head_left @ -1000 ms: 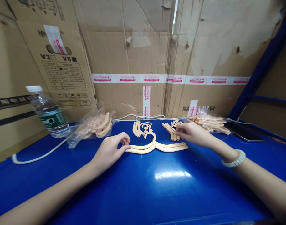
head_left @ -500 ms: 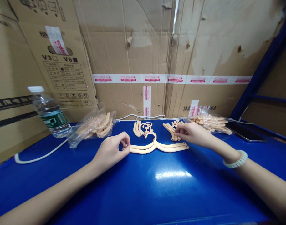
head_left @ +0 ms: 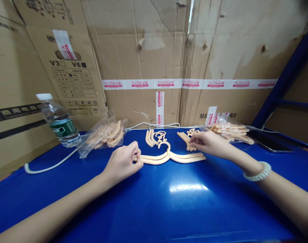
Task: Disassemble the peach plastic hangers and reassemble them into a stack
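A beige plastic folding clothes hanger [head_left: 155, 160] lies opened out on the blue table, its hook pointing away from me. At its left end, the thumb and fingers of my left hand [head_left: 125, 160] are closed around the tip. My right hand [head_left: 208, 143] is beyond the hanger's right arm, fingers bent and close together over a row of loose curved hanger arms [head_left: 183, 140]. Whether a piece is between those fingertips is hidden. Small hooks and connector pieces [head_left: 193, 131] lie behind that row. Further left are more curved arms [head_left: 151, 138] beside loose hooks [head_left: 161, 136].
Clear bags of beige parts stand at the left [head_left: 105, 135] and right [head_left: 227, 130]. A water bottle [head_left: 61, 126] is at far left, with a white cable [head_left: 49, 168] near it. A black phone [head_left: 267, 141] lies at right. Cardboard [head_left: 144, 60] walls the back.
The whole view has shifted slightly to the right. My left fingers have curled a little more at the hanger's tip. My right hand stays over the loose arms.
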The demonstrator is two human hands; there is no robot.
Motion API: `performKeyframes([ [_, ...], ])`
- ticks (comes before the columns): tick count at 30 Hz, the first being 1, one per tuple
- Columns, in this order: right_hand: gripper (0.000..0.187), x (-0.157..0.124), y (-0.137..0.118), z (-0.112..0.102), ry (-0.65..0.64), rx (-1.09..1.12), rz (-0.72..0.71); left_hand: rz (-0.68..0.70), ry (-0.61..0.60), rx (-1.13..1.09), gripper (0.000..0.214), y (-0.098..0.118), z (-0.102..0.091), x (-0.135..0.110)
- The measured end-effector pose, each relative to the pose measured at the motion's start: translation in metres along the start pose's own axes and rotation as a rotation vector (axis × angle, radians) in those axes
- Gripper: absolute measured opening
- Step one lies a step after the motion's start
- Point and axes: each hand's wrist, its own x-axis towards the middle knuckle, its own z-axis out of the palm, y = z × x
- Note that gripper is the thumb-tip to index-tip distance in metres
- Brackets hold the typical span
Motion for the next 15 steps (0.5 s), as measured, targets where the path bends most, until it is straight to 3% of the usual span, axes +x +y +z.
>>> performKeyframes([
  [15, 0.019, -0.0006, -0.0009, -0.0012, -0.009, 0.034, -0.032, 0.045, 0.019, -0.025, 0.021, -0.0015, -0.0011, 0.0001],
])
